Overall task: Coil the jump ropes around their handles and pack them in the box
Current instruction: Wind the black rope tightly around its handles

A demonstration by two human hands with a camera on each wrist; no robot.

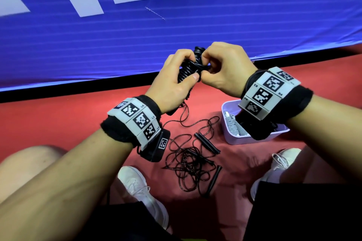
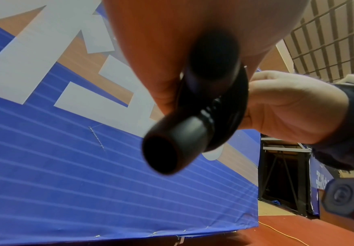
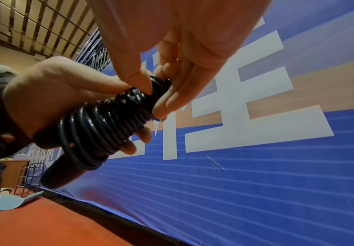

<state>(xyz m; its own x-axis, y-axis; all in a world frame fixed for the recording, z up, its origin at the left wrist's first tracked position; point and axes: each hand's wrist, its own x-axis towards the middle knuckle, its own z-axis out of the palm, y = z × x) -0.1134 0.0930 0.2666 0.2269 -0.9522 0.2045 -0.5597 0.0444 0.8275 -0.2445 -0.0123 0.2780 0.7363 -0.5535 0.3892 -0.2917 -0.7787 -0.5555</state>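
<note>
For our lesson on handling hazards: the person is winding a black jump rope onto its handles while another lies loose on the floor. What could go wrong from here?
1. The right hand pinches only the top turns of the black coil; if the pinch slips, the coil may spring loose.
2. The loose rope lies tangled between the white shoes, so it could snag a foot.
3. The lavender box already holds a grey coiled rope; space may be tight.

Head view looks down; wrist views close, upward; all share coiled rope (image 1: 191, 68).
</note>
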